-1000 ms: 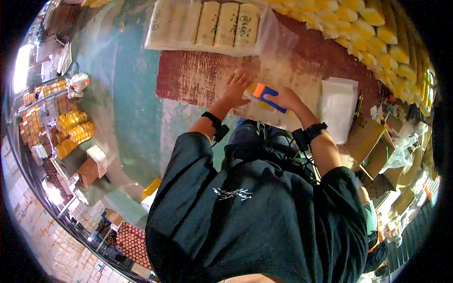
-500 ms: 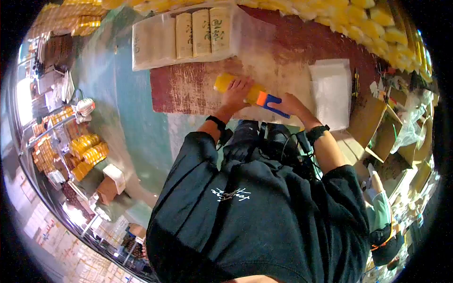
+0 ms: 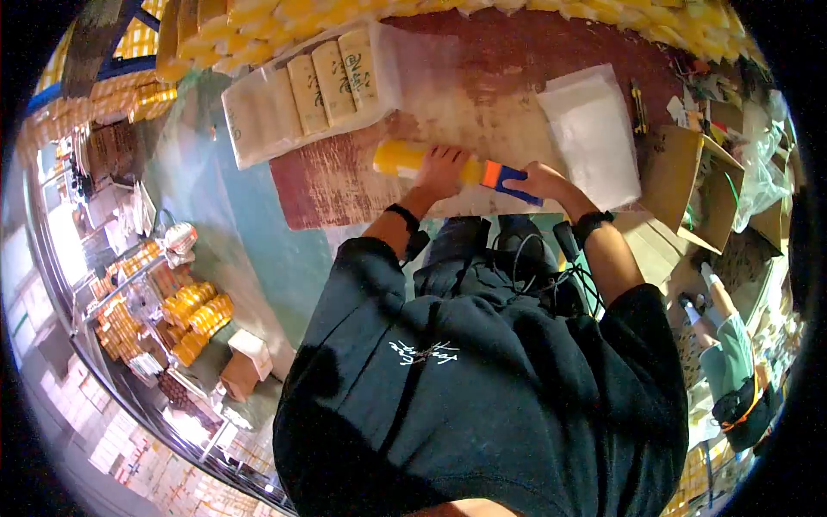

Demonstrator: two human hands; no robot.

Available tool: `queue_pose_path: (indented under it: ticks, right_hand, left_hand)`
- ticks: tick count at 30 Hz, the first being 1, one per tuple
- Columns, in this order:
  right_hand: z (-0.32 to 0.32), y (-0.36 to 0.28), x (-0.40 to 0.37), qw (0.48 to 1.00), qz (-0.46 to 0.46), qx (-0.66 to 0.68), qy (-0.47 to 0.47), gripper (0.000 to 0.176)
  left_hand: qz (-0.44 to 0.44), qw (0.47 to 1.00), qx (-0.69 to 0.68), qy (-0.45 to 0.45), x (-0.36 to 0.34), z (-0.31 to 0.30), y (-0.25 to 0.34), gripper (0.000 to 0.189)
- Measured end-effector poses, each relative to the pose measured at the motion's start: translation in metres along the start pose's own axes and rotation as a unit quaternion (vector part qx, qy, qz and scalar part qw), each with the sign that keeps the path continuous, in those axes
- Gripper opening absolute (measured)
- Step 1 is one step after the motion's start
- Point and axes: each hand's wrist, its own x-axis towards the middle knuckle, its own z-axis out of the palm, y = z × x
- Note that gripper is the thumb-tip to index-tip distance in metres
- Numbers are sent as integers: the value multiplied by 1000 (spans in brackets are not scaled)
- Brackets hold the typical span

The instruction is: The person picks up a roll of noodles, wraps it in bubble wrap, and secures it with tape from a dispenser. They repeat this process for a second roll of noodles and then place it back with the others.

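A yellow package [image 3: 399, 158] lies slantwise over the worn red-brown table [image 3: 327, 172]. My left hand [image 3: 444, 170] is wrapped round its middle, fingers closed over the top. At the package's right end is a blue and orange tool [image 3: 508, 180], its orange part against the package. My right hand [image 3: 541, 182] grips the blue part of this tool. A flat stack of clear plastic bags [image 3: 592, 133] lies to the right of my right hand.
A clear bag of wrapped paper packs [image 3: 323, 86] lies at the back left. Yellow packages [image 3: 284, 30] are heaped along the far edge. An open cardboard box [image 3: 689, 185] stands at the right. Another person [image 3: 732, 362] is at the lower right.
The view has turned and shifted. Both hands still hold the package and the tool, and the package lies a little more level in view.
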Motion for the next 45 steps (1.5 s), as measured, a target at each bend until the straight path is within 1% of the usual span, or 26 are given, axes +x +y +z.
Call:
queue_pose_path:
  ticks: [1,2,4,5,7,8,9,11,14,15,17,18,19,20,22,24,26,28,29,32,35,38,39,41,44,45]
  right_hand:
    - [-1,11,8,997,-28,-60,40,72]
    - [-7,7,7,996,-37,-69,50,72]
    - [-19,-18,-4,992,-58,-94,58,73]
    - [-28,-48,-23,992,-60,-92,62,71]
    - [-35,-76,-29,981,-101,-133,95,70]
    - [-40,-89,-34,974,-121,-153,114,70]
    - [-49,-108,-46,980,-116,-143,77,67]
    - [-55,-116,-54,980,-118,-141,70,66]
    - [-55,-128,-43,970,-164,-158,81,62]
    - [-50,-132,-35,965,-187,-165,87,61]
    - [-44,-144,-22,962,-167,-199,79,60]
    - [-38,-153,-18,961,-158,-216,74,59]
    - [-33,-175,-38,968,-182,-157,68,50]
    - [-30,-173,-32,959,-216,-164,83,49]
    - [-29,-162,-15,935,-283,-181,110,48]
    - [-31,-164,-17,955,-244,-155,71,43]
    - [-26,-155,-21,974,-201,-105,26,39]
    - [-23,-139,-9,987,-159,-28,-8,35]
    - [-20,-129,0,983,-179,-39,8,32]
    - [-14,-101,34,982,-151,-106,30,32]
    - [-17,-125,1,981,-145,-125,38,41]
    - [-17,-128,-12,978,-164,-112,57,48]
    - [-16,-128,-16,976,-178,-106,62,50]
    - [-14,-121,-6,976,-150,-144,72,54]
    - [-9,-116,-1,961,-151,-199,115,63]
    - [-8,-114,-1,954,-158,-217,134,66]
  left_hand:
    - [-4,1000,-9,-15,4,-11,0,81]
    - [-11,999,-19,-31,6,-25,1,82]
    - [-31,995,-91,-18,6,-66,11,94]
    - [-44,991,-124,-8,3,-85,13,101]
    - [-50,978,-202,22,-3,-109,11,97]
    - [-49,968,-241,38,-4,-118,9,95]
    - [-52,964,-254,62,-7,-116,1,97]
    - [-61,951,-283,110,-18,-112,-10,101]
    - [-97,933,-328,108,-29,-124,-19,104]
    - [-96,951,-260,133,-32,-124,-18,104]
    - [-95,973,-117,176,-35,-127,-17,105]
    - [-111,977,-74,164,-40,-136,-3,105]
    - [-125,980,-32,152,-42,-155,21,106]
    - [-139,980,9,141,-42,-166,32,106]
    - [-140,978,-38,153,-48,-149,15,105]
    - [-133,976,-67,162,-46,-156,1,100]
    - [-140,972,-88,165,-56,-165,11,91]
    - [-134,967,-74,206,-58,-140,-9,88]
    - [-131,963,-69,225,-59,-130,-14,86]
    - [-253,951,-39,174,-54,-126,0,86]
    - [-300,904,-123,278,-50,-140,19,89]
    - [-312,895,-170,271,-47,-150,28,93]
    - [-291,896,-184,280,-46,-133,19,94]
    - [-240,900,-208,297,-38,-110,-3,96]
    - [-296,889,-249,245,-35,-119,15,97]
    - [-288,889,-247,257,-33,-115,19,96]
